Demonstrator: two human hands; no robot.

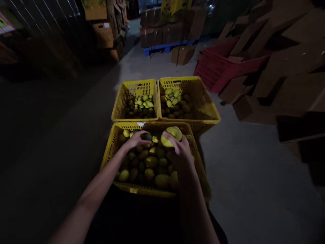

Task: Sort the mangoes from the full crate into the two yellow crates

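Over the near yellow crate (108,144), my right hand (183,146) is closed around a large yellow lemon (173,135). My left hand (137,139) has its fingers curled round a dark green lemon (146,137), seen partly behind the fingers. Beneath both hands lie many yellow and green lemons (151,162) of mixed sizes. My right hand and forearm hide some of the fruit at the crate's right side.
Beyond the near crate stand two more yellow crates: the left one (117,101) holds small lemons, the right one (209,105) larger lemons. A red crate (212,67) and cardboard boxes (291,91) are at right. A blue pallet (167,47) bears stacked goods behind.
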